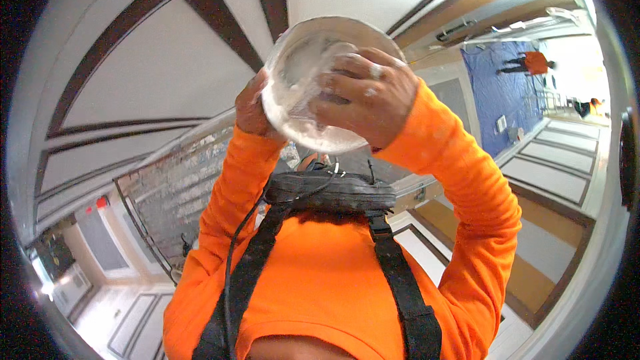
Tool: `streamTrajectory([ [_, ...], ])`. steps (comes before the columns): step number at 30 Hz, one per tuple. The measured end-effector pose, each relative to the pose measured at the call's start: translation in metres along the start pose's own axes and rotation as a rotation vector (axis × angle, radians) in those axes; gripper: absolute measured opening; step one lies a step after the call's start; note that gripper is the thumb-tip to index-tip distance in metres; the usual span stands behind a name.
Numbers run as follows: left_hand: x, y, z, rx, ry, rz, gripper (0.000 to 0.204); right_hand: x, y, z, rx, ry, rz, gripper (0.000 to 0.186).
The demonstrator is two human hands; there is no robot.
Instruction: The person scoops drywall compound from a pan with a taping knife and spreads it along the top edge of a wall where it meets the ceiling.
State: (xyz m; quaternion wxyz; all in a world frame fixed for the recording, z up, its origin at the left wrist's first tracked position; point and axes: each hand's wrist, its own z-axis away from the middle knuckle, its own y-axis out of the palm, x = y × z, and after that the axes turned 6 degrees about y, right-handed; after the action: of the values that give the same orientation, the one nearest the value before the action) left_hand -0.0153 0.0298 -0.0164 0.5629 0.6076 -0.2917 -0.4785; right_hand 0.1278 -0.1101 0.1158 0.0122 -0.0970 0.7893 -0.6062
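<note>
A pale round bucket [300, 40], its inside smeared with white paste-like material, is held up in front of my chest, its opening toward me. My left hand [252, 107] grips the bucket's left side; its fingers are partly hidden behind the wall. My right hand [373, 97] reaches into the opening from the right, fingers bent, with white smears on the knuckles. Under those fingers is something whitish and blurred, which I cannot make out. White material [317, 135] lies thick along the near inner wall. Both sleeves are orange.
A black strapped pouch [330, 190] with cables sits at my chest. White wall panels with dark brown trim [127, 60] rise at the left. Far right, a person in orange [535, 63] stands near blue sheeting [490, 87]. A grey, streaked surface [180, 187] lies lower left.
</note>
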Motion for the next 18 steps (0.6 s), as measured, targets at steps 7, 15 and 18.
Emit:
streamTrajectory([
  [7, 0.001, -0.006, -0.021, -0.162, 0.069, -0.327, 0.052, -0.041, 0.001, -0.018, 0.182, 0.118, 0.094, 0.023],
  [15, 0.01, 0.034, -0.033, -0.162, 0.081, -0.325, 0.056, -0.037, -0.031, -0.017, 0.508, 0.468, 0.143, 0.029],
  [18, 0.02, 0.05, -0.049, -0.15, 0.064, -0.268, 0.055, -0.051, -0.018, -0.004, 0.39, 0.357, 0.212, 0.037],
])
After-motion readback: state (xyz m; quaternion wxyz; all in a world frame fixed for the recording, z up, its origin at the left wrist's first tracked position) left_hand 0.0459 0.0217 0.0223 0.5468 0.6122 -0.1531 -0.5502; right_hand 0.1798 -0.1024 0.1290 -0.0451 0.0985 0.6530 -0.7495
